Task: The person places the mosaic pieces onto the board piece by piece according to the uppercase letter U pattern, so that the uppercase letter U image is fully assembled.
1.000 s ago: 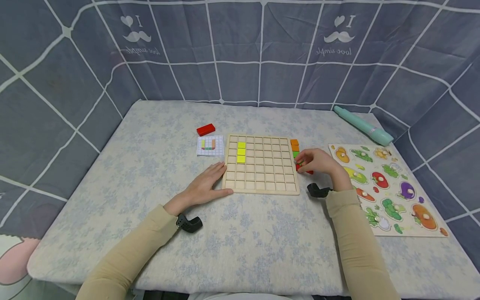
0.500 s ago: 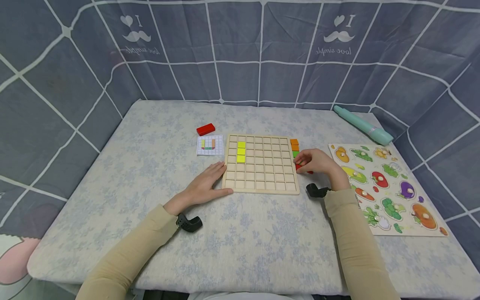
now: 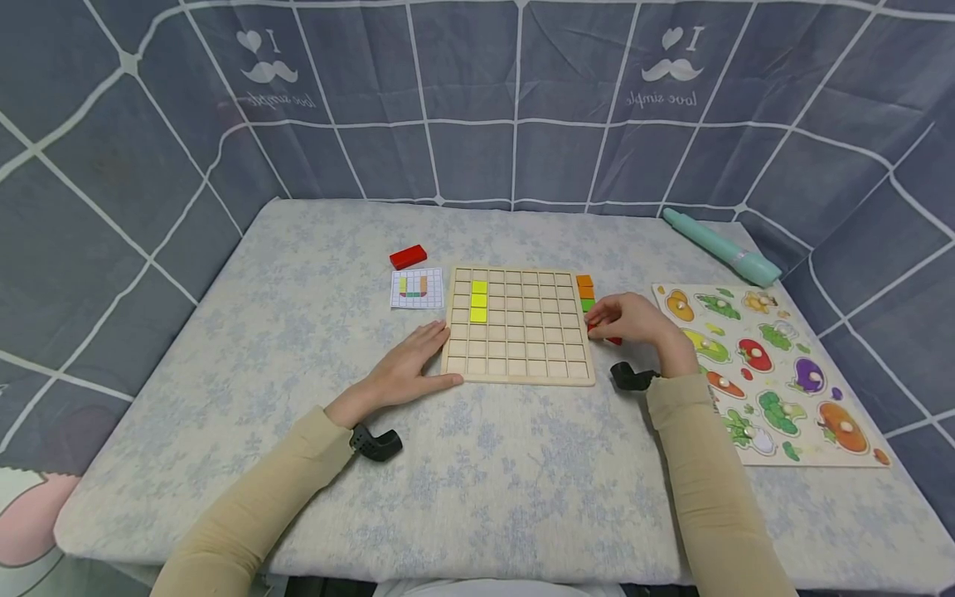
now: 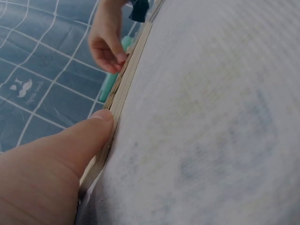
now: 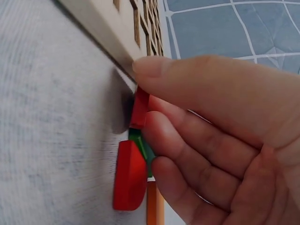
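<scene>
My left hand (image 3: 403, 365) lies with fingers straight along the left edge of a wooden grid board (image 3: 522, 340), its thumb at the near corner. Yellow blocks (image 3: 479, 302) sit in a short column in the board's upper left cells. Just beyond the board's right edge, my right hand (image 3: 630, 319) pinches a small red block (image 5: 140, 108) between thumb and fingers. A second red block (image 5: 130, 176) lies beside it, with a green block (image 5: 136, 140) behind. Farther along the edge are orange blocks (image 3: 585, 286). The fingers partly hide the pinched block.
A pattern card (image 3: 417, 288) lies left of the board, with a red block (image 3: 408, 257) behind it. To the right is a vegetable puzzle board (image 3: 802, 385). A teal rolled-up item (image 3: 722, 247) lies at the back right of the cloth-covered table (image 3: 477, 489).
</scene>
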Motion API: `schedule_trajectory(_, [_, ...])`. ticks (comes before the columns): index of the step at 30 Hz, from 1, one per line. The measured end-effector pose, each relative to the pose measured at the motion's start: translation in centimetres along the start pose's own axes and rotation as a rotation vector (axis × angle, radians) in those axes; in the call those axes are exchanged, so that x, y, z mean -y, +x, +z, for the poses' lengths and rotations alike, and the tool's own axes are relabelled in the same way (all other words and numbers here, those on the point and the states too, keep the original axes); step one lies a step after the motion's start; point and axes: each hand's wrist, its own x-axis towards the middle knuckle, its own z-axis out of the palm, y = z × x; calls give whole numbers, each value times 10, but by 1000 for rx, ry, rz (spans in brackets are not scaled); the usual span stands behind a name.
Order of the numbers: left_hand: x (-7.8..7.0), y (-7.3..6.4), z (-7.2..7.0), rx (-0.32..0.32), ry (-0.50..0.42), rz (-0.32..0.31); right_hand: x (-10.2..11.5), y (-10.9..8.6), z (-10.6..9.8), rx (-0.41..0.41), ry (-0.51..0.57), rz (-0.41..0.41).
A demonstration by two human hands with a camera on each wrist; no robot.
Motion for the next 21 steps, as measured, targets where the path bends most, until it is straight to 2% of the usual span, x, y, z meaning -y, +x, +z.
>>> schedule_trajectory(13, [-1, -1, 0, 1, 0, 1, 5, -1, -5, -33, -18, 52])
schedule_trajectory(21, [-2, -1, 0, 2, 7, -2, 6, -1, -8, -37, -18, 55])
